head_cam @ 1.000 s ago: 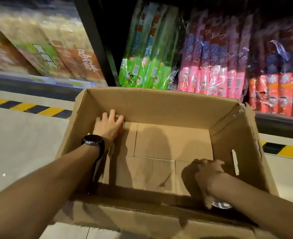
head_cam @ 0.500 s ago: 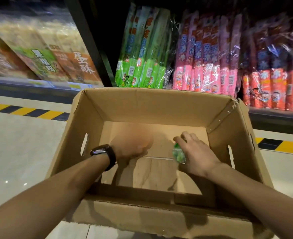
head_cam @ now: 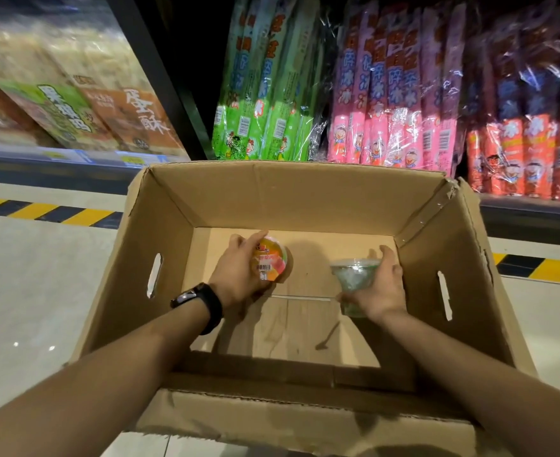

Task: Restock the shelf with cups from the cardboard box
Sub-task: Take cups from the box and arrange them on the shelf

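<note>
An open cardboard box (head_cam: 305,192) stands on the floor in front of me, its bottom bare. My left hand (head_cam: 239,272), a black watch on its wrist, holds an orange and yellow fruit cup (head_cam: 269,262) over the box's middle, lid turned toward me. My right hand (head_cam: 382,288) grips a clear cup with green contents (head_cam: 354,277), upright, to the right of the first. Both cups are inside the box's opening, above its floor. The shelf (head_cam: 532,206) lies just beyond the box's far wall.
Green (head_cam: 265,94), pink (head_cam: 397,100) and red (head_cam: 529,133) packs of long ice pops stand on the low shelf. Boxed snacks (head_cam: 84,107) fill a shelf at the left. Black-and-yellow hazard tape (head_cam: 47,214) runs along the pale floor by the shelf base.
Both hands came from opposite corners of the box toward its middle. Each now holds a cup in plain sight, lifted off the box floor. The view has tilted slightly.
</note>
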Motion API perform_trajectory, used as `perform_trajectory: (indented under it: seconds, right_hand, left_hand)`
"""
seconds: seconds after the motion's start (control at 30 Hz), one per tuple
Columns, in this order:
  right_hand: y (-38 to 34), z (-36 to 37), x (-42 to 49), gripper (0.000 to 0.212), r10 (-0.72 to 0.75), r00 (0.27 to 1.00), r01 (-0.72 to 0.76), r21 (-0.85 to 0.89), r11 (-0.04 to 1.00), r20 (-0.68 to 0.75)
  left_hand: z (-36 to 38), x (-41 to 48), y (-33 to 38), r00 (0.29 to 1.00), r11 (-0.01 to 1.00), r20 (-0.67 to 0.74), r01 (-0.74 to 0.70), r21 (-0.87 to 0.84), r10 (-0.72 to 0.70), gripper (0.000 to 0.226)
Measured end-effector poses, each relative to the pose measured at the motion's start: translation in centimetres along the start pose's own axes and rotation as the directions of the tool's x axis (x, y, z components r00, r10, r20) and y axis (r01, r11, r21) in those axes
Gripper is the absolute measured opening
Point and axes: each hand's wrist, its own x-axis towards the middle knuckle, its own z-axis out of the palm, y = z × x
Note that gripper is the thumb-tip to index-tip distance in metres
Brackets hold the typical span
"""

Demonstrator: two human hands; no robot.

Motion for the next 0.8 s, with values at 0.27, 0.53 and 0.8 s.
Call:
perform_trajectory:
  seconds: [0.27,0.53,0.8]
  right_hand:
    - [-0.6,-1.7,-0.1,0.064,-0.021,0.997,-0.018,0.529,0.849,0.068]
    - [-8.4,-6.1,-3.0,0.062,-0.290,0.948,0.316,0.482,0.817,-0.129]
    - [-20.2,-16.5,-14.1,0.056,-0.290,0.948,0.319,0.444,0.837,-0.134]
  left_hand:
    - [-1.4,-0.3,1.4,0.993,0.933,-0.109,-0.006,-0.360,-0.036,0.086]
    - [-7.1,-2.6,7.9,0.966,0.799,-0.253,-0.189,-0.570,0.048,0.084]
    - [-18.9,-12.6,20.2,0.932,0.754,-0.363,-0.235,-0.613,-0.005,0.087]
